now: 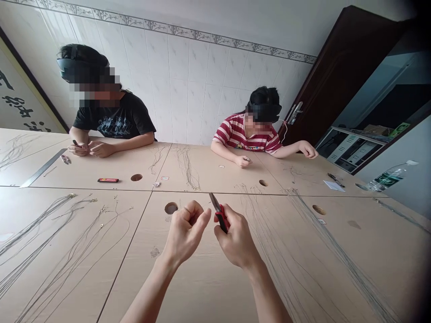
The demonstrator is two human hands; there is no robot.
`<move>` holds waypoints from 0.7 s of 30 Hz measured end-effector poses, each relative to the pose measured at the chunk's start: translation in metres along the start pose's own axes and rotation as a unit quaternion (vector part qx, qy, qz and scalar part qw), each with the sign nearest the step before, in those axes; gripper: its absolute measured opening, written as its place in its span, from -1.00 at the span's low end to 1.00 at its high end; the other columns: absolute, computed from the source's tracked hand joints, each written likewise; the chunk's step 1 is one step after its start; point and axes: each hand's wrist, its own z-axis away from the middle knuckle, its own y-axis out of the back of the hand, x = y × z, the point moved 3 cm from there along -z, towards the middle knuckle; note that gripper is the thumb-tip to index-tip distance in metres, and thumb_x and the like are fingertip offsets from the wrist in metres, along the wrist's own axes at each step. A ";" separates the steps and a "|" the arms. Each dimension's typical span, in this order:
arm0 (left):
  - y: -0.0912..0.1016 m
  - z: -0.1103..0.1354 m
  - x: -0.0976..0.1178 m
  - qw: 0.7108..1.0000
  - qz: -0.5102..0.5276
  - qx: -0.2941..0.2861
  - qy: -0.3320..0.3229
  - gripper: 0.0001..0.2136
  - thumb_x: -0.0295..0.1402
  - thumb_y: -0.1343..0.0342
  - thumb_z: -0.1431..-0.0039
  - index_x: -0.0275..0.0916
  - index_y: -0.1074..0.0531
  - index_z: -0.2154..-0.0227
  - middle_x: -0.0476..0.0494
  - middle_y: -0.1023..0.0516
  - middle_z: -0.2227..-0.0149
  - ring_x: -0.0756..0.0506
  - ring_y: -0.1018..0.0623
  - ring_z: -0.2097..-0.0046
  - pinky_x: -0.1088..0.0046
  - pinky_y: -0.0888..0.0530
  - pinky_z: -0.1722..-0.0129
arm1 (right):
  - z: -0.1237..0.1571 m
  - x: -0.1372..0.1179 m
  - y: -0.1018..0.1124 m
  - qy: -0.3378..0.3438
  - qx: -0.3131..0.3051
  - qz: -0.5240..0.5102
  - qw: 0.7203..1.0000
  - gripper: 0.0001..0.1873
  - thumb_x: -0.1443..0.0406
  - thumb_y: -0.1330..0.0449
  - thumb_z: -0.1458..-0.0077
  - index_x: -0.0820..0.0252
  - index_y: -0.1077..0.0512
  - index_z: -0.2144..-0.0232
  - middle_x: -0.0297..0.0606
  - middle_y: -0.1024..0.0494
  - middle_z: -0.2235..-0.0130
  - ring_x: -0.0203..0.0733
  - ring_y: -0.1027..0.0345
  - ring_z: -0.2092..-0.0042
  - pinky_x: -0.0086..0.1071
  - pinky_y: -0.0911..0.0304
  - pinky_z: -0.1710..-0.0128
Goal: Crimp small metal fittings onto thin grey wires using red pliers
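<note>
My right hand (237,235) is wrapped round the red-and-black handles of a pair of pliers (220,217). The pliers' dark metal jaws point up and away over the table. To their left, my left hand (186,231) is closed, its thumb pressed toward the curled fingers. Whatever those fingers pinch, if anything, is too small to make out. Both hands hover close together, apart from each other, above the near table half. Right of my hands lie long thin grey wires (269,242), spread out, with small metal ends at the far side.
More wire bundles (43,220) lie at left and a thick bundle (333,242) at right. Round holes (171,207) pierce the wooden table (175,287). Two people sit opposite. A red tube-like object (108,180), a metal ruler (43,167) and a water bottle (390,177) are on the table.
</note>
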 end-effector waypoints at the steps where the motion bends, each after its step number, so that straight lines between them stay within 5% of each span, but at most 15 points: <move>1: 0.001 0.000 0.001 1.000 -0.002 0.004 -0.002 -0.71 -0.24 -0.06 -0.20 -0.20 -0.18 0.58 0.12 -0.08 0.61 0.07 -0.08 0.56 0.55 -0.08 0.61 | 0.000 0.000 0.000 -0.001 -0.001 0.001 1.000 -0.86 0.44 -0.02 0.08 0.10 -0.16 0.46 -0.44 -0.29 0.51 -0.32 -0.12 0.52 -0.45 -0.03 0.54; 8: 0.004 -0.002 0.003 0.997 -0.028 0.050 -0.055 -0.93 -0.35 -0.12 -0.19 -0.19 -0.44 0.28 0.20 0.03 0.63 0.07 -0.03 0.60 0.60 -0.11 0.60 | 0.000 0.000 -0.002 -0.013 -0.006 -0.001 1.000 -0.85 0.44 -0.02 0.08 0.10 -0.15 0.46 -0.45 -0.25 0.52 -0.31 -0.09 0.52 -0.45 0.00 0.54; 15: 0.008 0.002 0.007 0.994 -0.034 0.071 -0.079 -0.92 -0.38 -0.11 -0.21 -0.17 -0.47 0.39 0.17 0.00 0.64 0.08 -0.05 0.59 0.58 -0.08 0.61 | 0.001 -0.001 -0.005 -0.017 -0.016 -0.019 1.000 -0.85 0.45 -0.04 0.09 0.11 -0.18 0.46 -0.44 -0.26 0.51 -0.30 -0.14 0.49 -0.44 -0.04 0.50; 21: 0.011 0.000 0.006 0.997 0.043 0.061 -0.008 -0.87 -0.29 -0.13 -0.21 -0.19 -0.47 0.42 0.12 -0.12 0.62 0.07 -0.09 0.56 0.57 -0.10 0.61 | 0.000 -0.003 -0.002 -0.012 0.000 -0.087 0.996 -0.84 0.32 -0.14 -0.08 0.12 -0.32 0.23 -0.37 -0.33 0.37 -0.27 -0.25 0.36 -0.39 -0.19 0.36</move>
